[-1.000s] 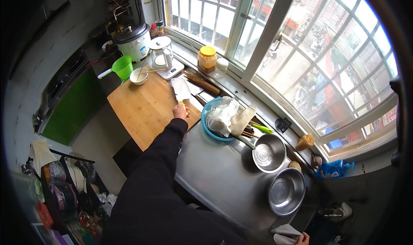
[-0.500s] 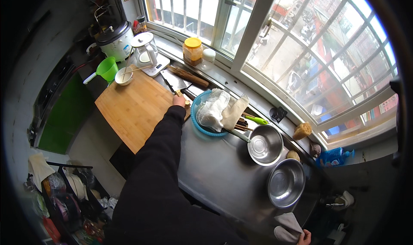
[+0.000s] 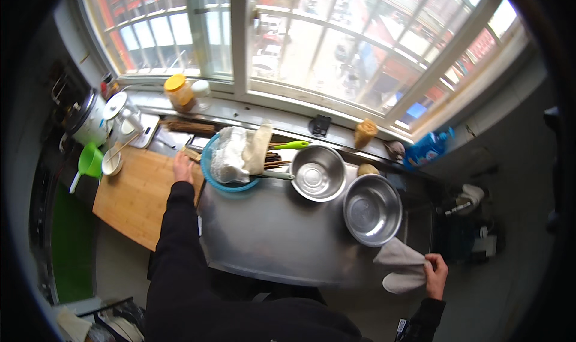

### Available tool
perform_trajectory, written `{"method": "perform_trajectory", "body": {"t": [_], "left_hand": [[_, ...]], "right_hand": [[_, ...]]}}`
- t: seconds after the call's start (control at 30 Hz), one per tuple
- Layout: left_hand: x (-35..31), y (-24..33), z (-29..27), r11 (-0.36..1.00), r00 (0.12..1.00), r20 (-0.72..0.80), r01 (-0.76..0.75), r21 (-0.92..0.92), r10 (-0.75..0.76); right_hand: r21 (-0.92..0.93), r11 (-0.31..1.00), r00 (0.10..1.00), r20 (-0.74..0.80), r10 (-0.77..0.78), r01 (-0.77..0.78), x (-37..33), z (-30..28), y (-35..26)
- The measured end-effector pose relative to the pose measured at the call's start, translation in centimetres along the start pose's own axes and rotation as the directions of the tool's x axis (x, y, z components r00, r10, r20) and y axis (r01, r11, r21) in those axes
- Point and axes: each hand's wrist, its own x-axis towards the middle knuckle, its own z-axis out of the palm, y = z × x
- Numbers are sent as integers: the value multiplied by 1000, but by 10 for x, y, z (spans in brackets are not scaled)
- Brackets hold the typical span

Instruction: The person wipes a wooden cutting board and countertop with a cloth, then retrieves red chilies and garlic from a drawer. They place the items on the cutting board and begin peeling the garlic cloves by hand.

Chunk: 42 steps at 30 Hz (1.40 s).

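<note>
Left hand [image 3: 182, 167] rests flat on the wooden board [image 3: 135, 195], fingers released (tips hard to see); right hand [image 3: 435, 273] clenches a grey cloth [image 3: 401, 265] at the surface [image 3: 270, 234] edge.

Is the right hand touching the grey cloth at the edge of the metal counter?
Touching. The head view shows the right hand closed on the grey cloth, which hangs at the metal counter's front corner.
</note>
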Motion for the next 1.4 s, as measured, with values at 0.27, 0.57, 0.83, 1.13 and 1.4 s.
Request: {"method": "perform_trajectory", "body": {"t": [0.27, 0.57, 0.83, 1.13, 1.4], "left_hand": [[-61, 63, -10, 980, 983, 61, 163, 114, -170], [-226, 113, 12, 882, 951, 127, 206, 423, -283], [-461, 161, 62, 793, 862, 466, -137, 593, -200], [-694, 152, 55, 620, 796, 603, -499, 605, 52], [-780, 153, -55, 495, 923, 164, -330, 804, 349]], "right_hand": [[281, 933, 943, -302, -138, 226, 11, -58, -12], [-323, 939, 992, 72, -100, 118, 37, -59, 43], [294, 842, 557, 645, -524, 452, -7, 20, -35], [445, 864, -106, 895, -432, 234, -148, 147, -90], [612, 573, -452, 790, -413, 546, -266, 196, -136]]}}
